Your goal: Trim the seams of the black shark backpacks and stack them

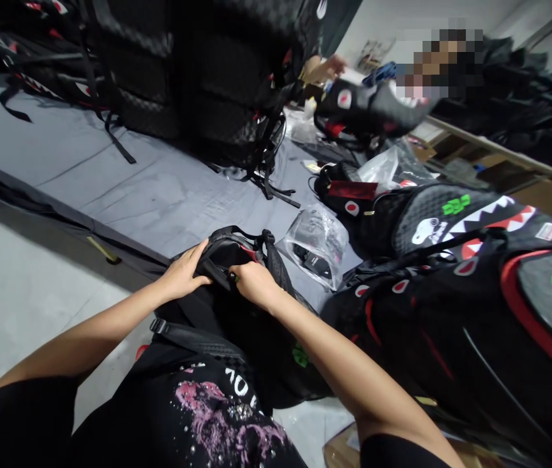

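Observation:
A black backpack [236,305] with red trim rests against my lap at the near edge of a grey table [149,188]. My left hand [185,273] grips the upper left edge of the backpack, fingers curled over it. My right hand [251,283] is closed on the backpack's top opening, pinching near a strap; what sits under its fingers is hidden. A clear plastic bag [317,244] with a small dark item lies on the table just right of my hands.
Several black backpacks [475,286] with shark-mouth prints pile up at the right. More stacked black backpacks [197,71] stand at the back. Another person [432,58] at the far right handles a backpack [378,107]. Loose plastic bags [387,166] lie mid-table.

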Action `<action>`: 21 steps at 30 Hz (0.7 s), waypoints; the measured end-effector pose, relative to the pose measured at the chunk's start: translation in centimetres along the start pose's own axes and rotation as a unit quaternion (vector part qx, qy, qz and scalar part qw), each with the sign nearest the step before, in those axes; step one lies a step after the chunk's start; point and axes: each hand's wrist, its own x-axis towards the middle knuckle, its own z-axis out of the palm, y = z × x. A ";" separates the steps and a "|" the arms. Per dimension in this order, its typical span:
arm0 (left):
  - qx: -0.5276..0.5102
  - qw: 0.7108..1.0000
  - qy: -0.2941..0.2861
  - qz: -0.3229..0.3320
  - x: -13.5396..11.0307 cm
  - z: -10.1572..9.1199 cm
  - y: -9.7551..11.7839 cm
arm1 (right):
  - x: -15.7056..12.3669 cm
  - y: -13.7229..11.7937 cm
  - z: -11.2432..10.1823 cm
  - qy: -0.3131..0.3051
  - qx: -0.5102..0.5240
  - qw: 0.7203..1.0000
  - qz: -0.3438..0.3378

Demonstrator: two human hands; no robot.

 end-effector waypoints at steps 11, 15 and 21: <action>-0.012 1.000 0.013 0.007 0.0 0.1 -0.1 | 0.3 -2.0 -1.1 0.054 -0.016 0.998 -0.013; -0.031 0.999 0.014 -0.017 0.2 0.3 0.1 | 3.2 -2.6 -1.3 0.063 0.028 0.996 -0.065; -0.055 0.993 0.022 -0.102 0.3 0.3 -0.3 | 0.9 -1.7 -2.0 0.033 -0.052 0.997 -0.038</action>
